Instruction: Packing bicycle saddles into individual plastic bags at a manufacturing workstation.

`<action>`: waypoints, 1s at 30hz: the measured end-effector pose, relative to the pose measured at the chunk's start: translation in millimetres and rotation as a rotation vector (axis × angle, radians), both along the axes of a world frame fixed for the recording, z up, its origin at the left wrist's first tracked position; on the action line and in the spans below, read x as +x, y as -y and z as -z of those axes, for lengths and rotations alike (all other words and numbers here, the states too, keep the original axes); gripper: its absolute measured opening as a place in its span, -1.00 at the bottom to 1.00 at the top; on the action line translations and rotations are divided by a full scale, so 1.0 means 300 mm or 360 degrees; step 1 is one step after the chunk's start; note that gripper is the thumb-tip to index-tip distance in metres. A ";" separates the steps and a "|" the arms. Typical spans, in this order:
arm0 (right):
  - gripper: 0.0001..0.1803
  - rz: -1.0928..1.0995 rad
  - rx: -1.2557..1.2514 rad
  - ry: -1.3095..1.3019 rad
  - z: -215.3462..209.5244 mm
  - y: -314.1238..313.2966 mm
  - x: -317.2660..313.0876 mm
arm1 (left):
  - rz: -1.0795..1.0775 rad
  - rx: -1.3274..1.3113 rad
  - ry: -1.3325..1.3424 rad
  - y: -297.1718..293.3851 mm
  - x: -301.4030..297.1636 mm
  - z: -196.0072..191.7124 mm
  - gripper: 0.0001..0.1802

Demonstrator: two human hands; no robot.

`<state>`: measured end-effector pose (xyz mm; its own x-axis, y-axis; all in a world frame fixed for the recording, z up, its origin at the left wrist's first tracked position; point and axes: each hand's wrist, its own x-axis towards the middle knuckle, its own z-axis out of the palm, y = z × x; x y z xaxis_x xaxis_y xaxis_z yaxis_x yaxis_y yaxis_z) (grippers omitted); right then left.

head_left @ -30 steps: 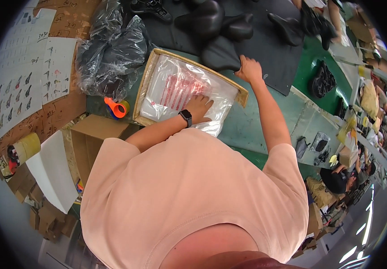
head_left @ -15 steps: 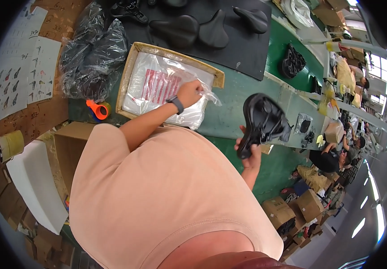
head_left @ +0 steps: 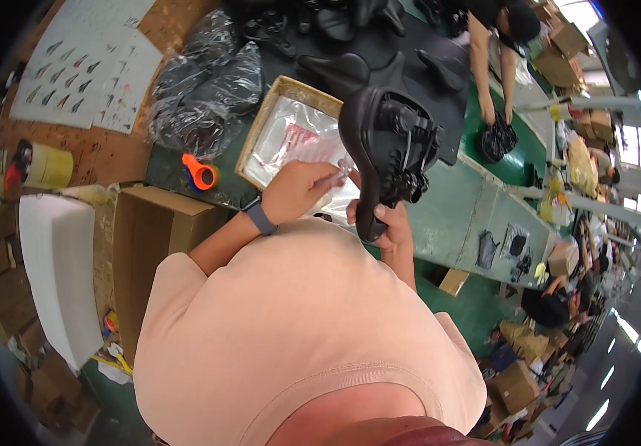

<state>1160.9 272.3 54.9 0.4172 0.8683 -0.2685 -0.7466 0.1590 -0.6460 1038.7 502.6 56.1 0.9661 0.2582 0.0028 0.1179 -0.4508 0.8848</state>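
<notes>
My right hand (head_left: 389,224) grips a black bicycle saddle (head_left: 360,134) by its narrow nose. The saddle's underside, with rails and dark springs or clamp parts, faces right. Just left of it, my left hand (head_left: 304,189) pinches the edge of a clear plastic bag (head_left: 341,172) between thumb and fingers. Part of the bag is hidden behind the saddle and the hand. Under both hands lies a shallow cardboard box (head_left: 258,125) holding a stack of flat clear bags (head_left: 282,135) with red print.
Black saddles (head_left: 335,72) lie on a dark mat beyond the box. A large bag of dark items (head_left: 205,93) and an orange tape roll (head_left: 202,175) are left. A co-worker (head_left: 490,37) handles a black item (head_left: 496,140) at far right. An open carton (head_left: 138,260) stands lower left.
The saddle has come left and upward, close to my left hand. My left hand has drawn the bag edge toward the saddle. A co-worker has come into view at upper right.
</notes>
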 end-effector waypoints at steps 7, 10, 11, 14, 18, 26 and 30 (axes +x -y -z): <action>-0.45 -0.0338 -0.0197 -0.0016 -0.016 -0.181 -0.030 | -0.0030 -0.1152 0.0019 -0.046 -0.160 0.043 -0.67; -0.43 -0.0305 -0.0230 -0.0006 -0.057 -0.203 -0.059 | -0.0400 -0.1040 0.0059 -0.066 -0.175 0.081 -0.72; -0.41 -0.0251 -0.0235 0.0015 -0.085 -0.213 -0.077 | -0.0525 -0.0919 0.0091 -0.072 -0.170 0.101 -0.72; -0.39 -0.0265 -0.0358 0.0022 -0.091 -0.216 -0.079 | -0.0446 -0.0567 -0.0040 -0.064 -0.125 0.123 -0.73; -0.43 -0.0228 -0.0585 0.0193 -0.053 -0.239 -0.012 | 0.0076 -0.0715 -0.0173 -0.078 -0.077 0.117 -0.73; -0.27 0.0196 0.0056 -0.0104 0.041 -0.116 0.185 | -0.0475 -0.2561 0.0354 -0.489 0.008 0.049 -0.63; -0.22 -0.0055 -0.0334 0.1313 0.084 -0.172 0.300 | -0.0789 -0.2021 0.0042 -0.478 0.195 0.033 -0.72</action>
